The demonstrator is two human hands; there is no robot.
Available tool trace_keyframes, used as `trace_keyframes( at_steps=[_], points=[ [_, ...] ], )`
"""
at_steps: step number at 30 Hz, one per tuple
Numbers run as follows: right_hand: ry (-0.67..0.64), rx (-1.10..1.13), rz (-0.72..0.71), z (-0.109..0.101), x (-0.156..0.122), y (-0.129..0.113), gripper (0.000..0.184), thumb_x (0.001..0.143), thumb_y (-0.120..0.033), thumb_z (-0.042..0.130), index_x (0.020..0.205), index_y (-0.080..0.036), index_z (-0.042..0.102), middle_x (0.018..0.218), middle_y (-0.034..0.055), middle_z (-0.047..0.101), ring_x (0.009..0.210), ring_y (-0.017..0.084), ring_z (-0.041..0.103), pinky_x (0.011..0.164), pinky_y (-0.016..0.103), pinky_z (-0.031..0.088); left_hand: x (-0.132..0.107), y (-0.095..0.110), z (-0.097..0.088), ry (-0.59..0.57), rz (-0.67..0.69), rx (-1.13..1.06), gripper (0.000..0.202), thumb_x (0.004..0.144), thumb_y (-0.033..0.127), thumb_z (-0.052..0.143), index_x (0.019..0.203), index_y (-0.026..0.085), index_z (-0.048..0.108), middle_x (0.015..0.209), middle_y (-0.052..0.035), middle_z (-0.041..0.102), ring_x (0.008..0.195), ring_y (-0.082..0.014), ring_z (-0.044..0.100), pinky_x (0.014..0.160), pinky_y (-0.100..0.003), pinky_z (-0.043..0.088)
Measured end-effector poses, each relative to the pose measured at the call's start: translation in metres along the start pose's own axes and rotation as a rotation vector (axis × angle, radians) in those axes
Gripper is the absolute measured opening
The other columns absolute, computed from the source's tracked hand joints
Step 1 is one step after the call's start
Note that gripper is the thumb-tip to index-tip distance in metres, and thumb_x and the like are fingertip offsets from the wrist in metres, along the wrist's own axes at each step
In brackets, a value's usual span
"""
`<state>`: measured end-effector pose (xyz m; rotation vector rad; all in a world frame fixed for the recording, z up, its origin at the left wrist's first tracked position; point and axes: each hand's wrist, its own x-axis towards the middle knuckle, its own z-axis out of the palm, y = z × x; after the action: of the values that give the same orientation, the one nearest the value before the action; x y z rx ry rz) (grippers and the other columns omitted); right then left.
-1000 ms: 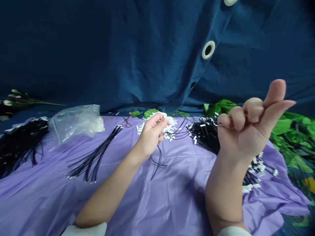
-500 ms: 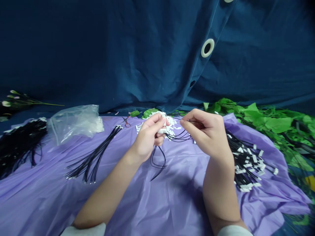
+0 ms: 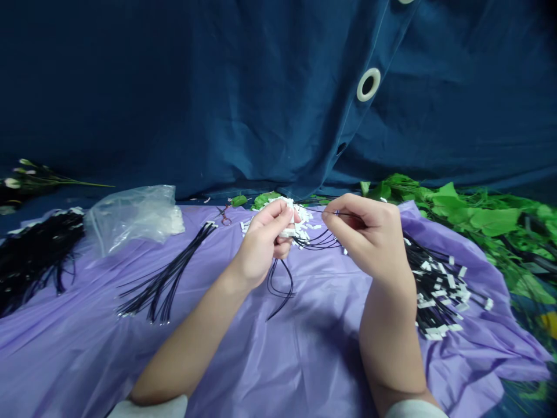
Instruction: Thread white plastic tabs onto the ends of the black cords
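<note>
My left hand (image 3: 270,235) is closed in a pinch around white plastic connectors (image 3: 288,231) at the centre of the head view. Black wires (image 3: 314,244) run from these connectors toward the right, and a loop of wire (image 3: 281,299) hangs below the hand. My right hand (image 3: 359,229), a little to the right, pinches a thin black wire (image 3: 310,210) that stretches across to the left hand. Behind the left hand lies a pile of loose white connectors (image 3: 311,219), partly hidden by it.
A purple sheet (image 3: 261,360) covers the work surface. On the left are a bundle of black wires (image 3: 174,270), a clear plastic bag (image 3: 130,217), small scissors (image 3: 225,216) and a dark wire heap (image 3: 35,255). To the right lie wires with white connectors (image 3: 439,290) and green leaves (image 3: 487,215).
My right hand has shifted very slightly to the right, and the wire between the hands now looks straighter. The left hand keeps its grip on the connectors.
</note>
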<state>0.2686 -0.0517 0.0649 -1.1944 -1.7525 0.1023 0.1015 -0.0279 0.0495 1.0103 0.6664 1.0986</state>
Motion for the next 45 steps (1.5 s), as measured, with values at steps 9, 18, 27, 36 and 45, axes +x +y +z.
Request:
trace_keyframes(
  at_steps=[9,18,27,36,45],
  points=[
    [0.016,-0.092,-0.068,0.0020,-0.0013,-0.0044,0.013,0.080,-0.011,0.057,0.069,-0.017,0.060,0.053,-0.0064,0.036,0.051,0.006,0.032,0.054,0.023,0.028,0.0023,-0.0024,-0.0023,-0.004,0.012,-0.008,0.026,0.085,0.038,0.062,0.076,0.015,0.053,0.057,0.0063,0.030,0.040,0.0003,0.018,0.039,-0.013,0.013],
    [0.026,-0.117,-0.084,0.0008,-0.0028,-0.0052,0.012,0.079,-0.010,0.059,0.070,-0.017,0.061,0.053,-0.0067,0.036,0.051,0.005,0.031,0.053,0.022,0.028,0.0008,-0.0011,-0.0010,-0.013,0.001,-0.008,0.024,0.088,0.036,0.058,0.076,0.016,0.050,0.057,0.0071,0.029,0.039,0.0001,0.016,0.040,-0.014,0.013],
    [0.038,-0.127,-0.087,0.0027,-0.0043,-0.0053,0.012,0.079,-0.011,0.059,0.070,-0.017,0.061,0.053,-0.0069,0.036,0.051,0.005,0.032,0.053,0.022,0.028,0.0005,-0.0008,-0.0008,-0.019,-0.012,-0.010,0.022,0.090,0.035,0.054,0.078,0.017,0.049,0.058,0.0079,0.027,0.039,0.0001,0.015,0.039,-0.014,0.014],
    [0.110,-0.189,-0.221,0.0047,-0.0019,-0.0031,0.009,0.084,-0.017,0.064,0.075,-0.015,0.062,0.057,-0.0063,0.043,0.053,0.004,0.039,0.053,0.020,0.030,0.0028,-0.0017,-0.0036,-0.019,0.028,0.058,0.024,0.090,0.035,0.053,0.076,0.017,0.047,0.057,0.0073,0.028,0.041,-0.0008,0.015,0.040,-0.015,0.013],
    [0.186,-0.213,-0.357,0.0099,-0.0005,0.0037,0.004,0.088,-0.018,0.064,0.086,-0.018,0.068,0.064,-0.0040,0.053,0.055,0.005,0.043,0.054,0.019,0.034,0.0004,-0.0003,-0.0016,-0.048,0.001,0.058,0.021,0.090,0.032,0.051,0.076,0.017,0.047,0.056,0.0076,0.027,0.040,-0.0006,0.014,0.040,-0.016,0.011]
  ],
)
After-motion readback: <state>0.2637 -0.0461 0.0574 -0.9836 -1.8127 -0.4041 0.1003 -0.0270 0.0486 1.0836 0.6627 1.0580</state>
